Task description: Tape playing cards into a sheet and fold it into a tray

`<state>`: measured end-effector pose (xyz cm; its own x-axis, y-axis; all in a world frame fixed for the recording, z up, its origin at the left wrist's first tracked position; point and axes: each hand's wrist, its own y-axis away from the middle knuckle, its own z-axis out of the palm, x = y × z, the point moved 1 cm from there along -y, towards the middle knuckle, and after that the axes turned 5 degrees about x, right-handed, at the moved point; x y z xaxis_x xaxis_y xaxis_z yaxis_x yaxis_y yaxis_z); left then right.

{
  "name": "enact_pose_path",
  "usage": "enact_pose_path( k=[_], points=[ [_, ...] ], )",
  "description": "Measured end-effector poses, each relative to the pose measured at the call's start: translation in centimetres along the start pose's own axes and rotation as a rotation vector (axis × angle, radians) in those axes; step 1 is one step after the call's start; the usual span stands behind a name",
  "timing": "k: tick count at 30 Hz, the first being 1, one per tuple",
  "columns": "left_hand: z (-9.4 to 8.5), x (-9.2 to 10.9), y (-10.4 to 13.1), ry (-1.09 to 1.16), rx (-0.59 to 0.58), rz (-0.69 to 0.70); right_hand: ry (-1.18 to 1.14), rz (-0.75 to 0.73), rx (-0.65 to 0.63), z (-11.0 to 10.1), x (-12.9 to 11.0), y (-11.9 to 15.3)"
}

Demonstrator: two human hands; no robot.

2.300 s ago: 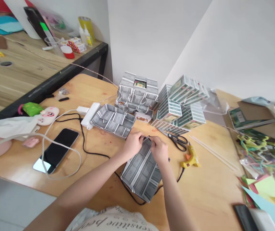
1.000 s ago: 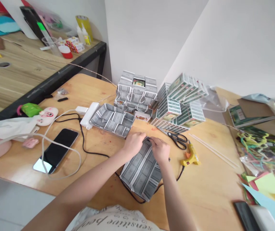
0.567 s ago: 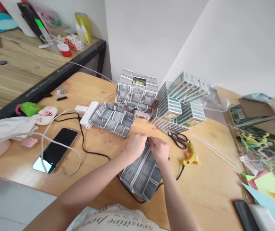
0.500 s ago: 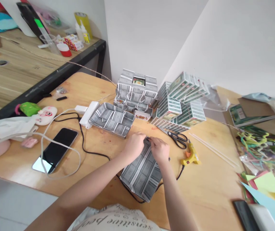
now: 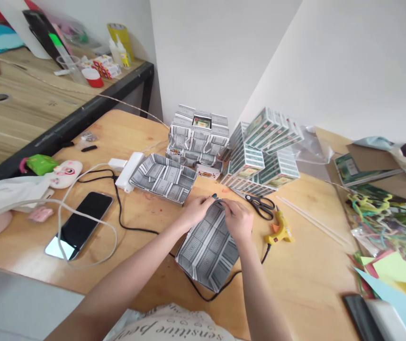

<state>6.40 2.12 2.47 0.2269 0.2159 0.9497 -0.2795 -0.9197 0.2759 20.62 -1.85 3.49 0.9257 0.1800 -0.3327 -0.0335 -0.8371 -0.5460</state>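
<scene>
In front of me is an open tray made of grey patterned playing cards [image 5: 206, 248], tilted on the table. My left hand [image 5: 200, 210] pinches its far edge near the corner. Close beside it, my right hand [image 5: 238, 219] is closed on the same far rim. Another tray of grey cards [image 5: 165, 177] lies beyond my left hand, next to a white power strip [image 5: 131, 171]. Black-handled scissors [image 5: 259, 204] and a yellow hot glue gun [image 5: 280, 229] rest to the right of my right hand.
A block built from cards [image 5: 199, 135] and stacked card boxes [image 5: 259, 151] stand at the back. On the left lie a phone [image 5: 85, 220] and a looped white cable [image 5: 113, 237]. Clear glue sticks [image 5: 311, 220] and coloured paper [image 5: 391, 279] are on the right.
The near end of the card tray has risen slightly. Both hands stay at its far rim, the left fingers a little more extended. The whole view has shifted slightly.
</scene>
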Motion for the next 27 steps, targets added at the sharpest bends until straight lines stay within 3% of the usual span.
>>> enact_pose_path(
  k=[7, 12, 15, 18, 21, 23, 25, 27],
  points=[
    [0.1, 1.1, 0.9, -0.002, 0.046, 0.089, -0.036, -0.028, 0.059, -0.8, -0.5, -0.1],
    [-0.4, 0.8, 1.2, -0.012, -0.007, 0.135, -0.125, 0.039, 0.076, -1.5, -0.6, 0.0],
    [-0.8, 1.0, 0.7, -0.158, -0.063, 0.155, -0.176, 0.183, -0.071, -2.3, 0.0, -1.1],
    [-0.9, 2.0, -0.4, -0.389, -0.071, 0.125, -0.219, 0.271, -0.389, -3.1, 1.4, -2.6],
    [-0.5, 3.6, -0.7, -0.636, -0.064, 0.13, -0.064, 0.22, -0.676, -3.3, 2.8, -3.4],
    [0.2, 4.6, 0.1, -0.818, 0.01, 0.243, 0.051, 0.224, -0.736, -3.0, 3.6, -3.2],
    [1.4, 5.2, 1.6, -0.976, 0.107, 0.438, 0.128, 0.25, -0.734, -2.5, 4.1, -2.8],
    [3.0, 5.0, 3.2, -1.069, 0.038, 0.603, 0.154, 0.266, -0.711, -2.1, 4.4, -2.3]
  ],
)
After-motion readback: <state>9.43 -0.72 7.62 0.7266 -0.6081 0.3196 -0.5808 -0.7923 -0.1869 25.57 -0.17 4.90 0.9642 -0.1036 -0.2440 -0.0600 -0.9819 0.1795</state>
